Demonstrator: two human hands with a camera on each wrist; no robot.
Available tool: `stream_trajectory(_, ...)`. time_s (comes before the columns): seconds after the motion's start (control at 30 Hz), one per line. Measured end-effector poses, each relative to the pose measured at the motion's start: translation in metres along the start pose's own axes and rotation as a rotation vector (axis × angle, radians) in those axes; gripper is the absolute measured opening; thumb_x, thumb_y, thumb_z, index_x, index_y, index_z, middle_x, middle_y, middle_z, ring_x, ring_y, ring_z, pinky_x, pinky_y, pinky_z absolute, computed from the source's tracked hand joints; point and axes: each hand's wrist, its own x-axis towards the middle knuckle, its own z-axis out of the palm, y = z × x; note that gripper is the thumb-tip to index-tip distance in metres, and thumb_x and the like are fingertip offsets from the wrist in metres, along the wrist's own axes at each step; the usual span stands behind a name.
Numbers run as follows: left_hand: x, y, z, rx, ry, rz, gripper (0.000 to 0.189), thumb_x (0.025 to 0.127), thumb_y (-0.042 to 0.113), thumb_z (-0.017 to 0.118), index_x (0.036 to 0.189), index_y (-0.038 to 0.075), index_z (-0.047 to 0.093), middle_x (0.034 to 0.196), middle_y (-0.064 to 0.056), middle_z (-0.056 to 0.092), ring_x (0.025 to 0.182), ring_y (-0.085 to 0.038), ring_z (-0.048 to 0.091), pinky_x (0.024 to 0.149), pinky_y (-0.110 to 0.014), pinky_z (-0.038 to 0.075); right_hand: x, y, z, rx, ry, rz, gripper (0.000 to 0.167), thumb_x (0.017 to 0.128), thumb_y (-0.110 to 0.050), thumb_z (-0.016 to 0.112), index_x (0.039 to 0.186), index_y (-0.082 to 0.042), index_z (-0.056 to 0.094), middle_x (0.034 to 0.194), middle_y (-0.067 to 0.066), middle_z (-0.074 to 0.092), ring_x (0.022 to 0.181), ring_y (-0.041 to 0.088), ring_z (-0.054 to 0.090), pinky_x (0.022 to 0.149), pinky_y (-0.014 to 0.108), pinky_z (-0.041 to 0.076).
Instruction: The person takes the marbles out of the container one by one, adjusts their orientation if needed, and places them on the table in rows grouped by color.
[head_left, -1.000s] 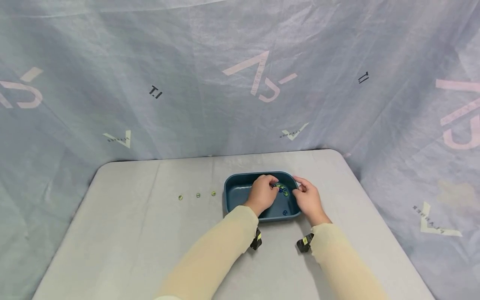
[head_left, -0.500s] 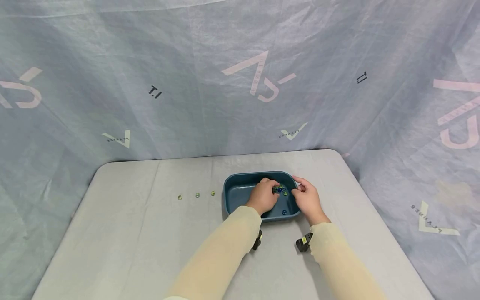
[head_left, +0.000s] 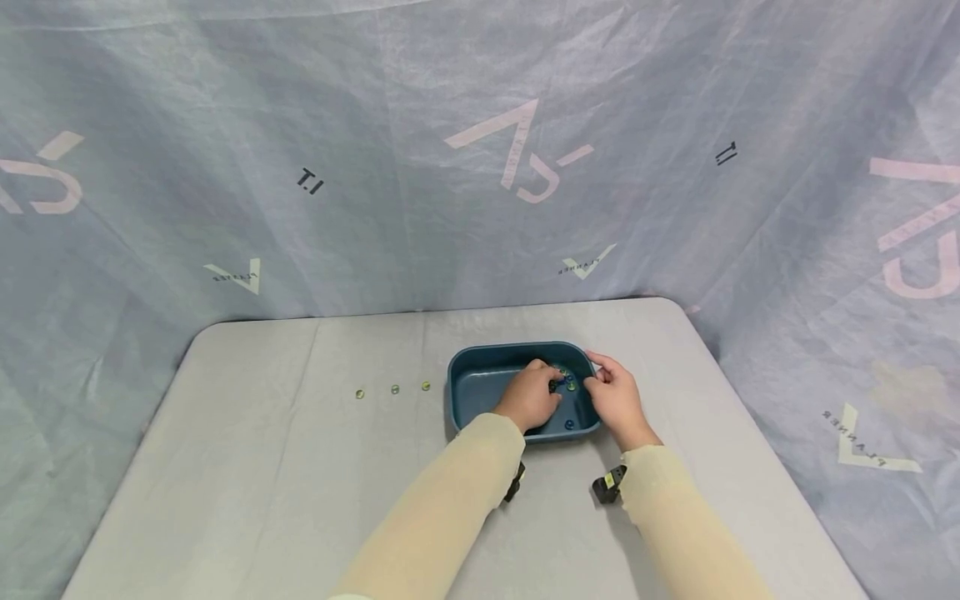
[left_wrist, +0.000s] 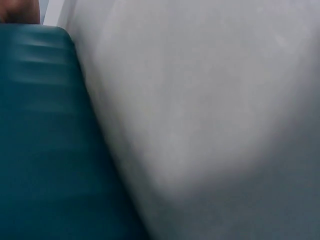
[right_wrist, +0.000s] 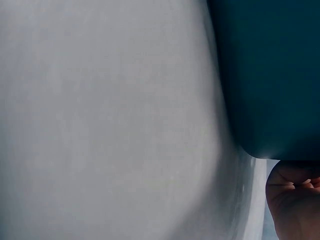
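Note:
A dark teal rectangular basin sits on the table, with several small green and blue glass marbles toward its right side. My left hand reaches inside over the front rim, its fingers bent and its thumb apart from the index finger, right at the marbles. Whether it pinches one is too small to tell. With thumb and fingers, my right hand grips the basin's right rim. Both wrist views are mostly filled by the basin's outer wall and tabletop; a small part of a hand shows at a corner of each.
Three separate glass marbles lie in a row left of the basin, the middle marble among them. One blue marble rests near the basin's front right corner. The pale cloth-covered table meets grey printed curtains behind.
My left hand has shifted slightly right and down inside the basin, its thumb and index finger now spread at the marbles. My right hand keeps its grip on the rim.

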Motion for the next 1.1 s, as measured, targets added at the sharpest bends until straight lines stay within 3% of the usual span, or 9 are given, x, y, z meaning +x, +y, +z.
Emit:
stream_trajectory(0.33,0.003,-0.0018,0.0003,0.012,0.062,-0.004,0.018,0.1,0.023,0.072,0.117,0.018,0.075,0.11,0.002,0.061,0.094,-0.013,0.063,0.087,-0.03,0.053,0.0004,-0.0003,-0.0009,-0.009,0.003,-0.008,0.049,0.096,-0.002,0.058,0.144,-0.008,0.06,0.082,0.005,0.047,0.069,0.02,0.044,0.059,0.028,0.037)
stream_trajectory(0.7,0.0019,-0.0019,-0.0014,0.041,0.072,-0.045,0.007,0.094,0.023,0.079,0.096,0.02,0.072,0.093,0.006,0.059,0.081,-0.011,0.056,0.076,-0.03,0.051,0.0007,0.0017,0.0002,-0.009,0.004,-0.009,0.048,0.096,0.0,0.058,0.143,-0.009,0.061,0.08,0.003,0.046,0.068,0.019,0.044,0.058,0.028,0.037)
stream_trajectory(0.97,0.0013,-0.0009,-0.0029,0.076,0.054,-0.056,0.008,0.095,0.022,0.078,0.093,0.021,0.07,0.093,0.007,0.058,0.082,-0.011,0.056,0.077,-0.03,0.051,0.0001,0.0012,-0.0001,-0.009,0.008,-0.007,0.048,0.097,-0.001,0.058,0.144,-0.009,0.061,0.08,0.004,0.046,0.068,0.02,0.044,0.058,0.027,0.037)
stream_trajectory(1.1,0.0019,-0.0026,-0.0017,0.035,0.063,-0.059,0.005,0.096,0.021,0.076,0.096,0.021,0.071,0.092,0.007,0.058,0.081,-0.01,0.056,0.075,-0.029,0.051,0.0,0.0014,0.0,-0.005,0.003,-0.003,0.048,0.096,-0.002,0.058,0.144,-0.01,0.061,0.081,0.004,0.046,0.068,0.02,0.044,0.058,0.028,0.037)
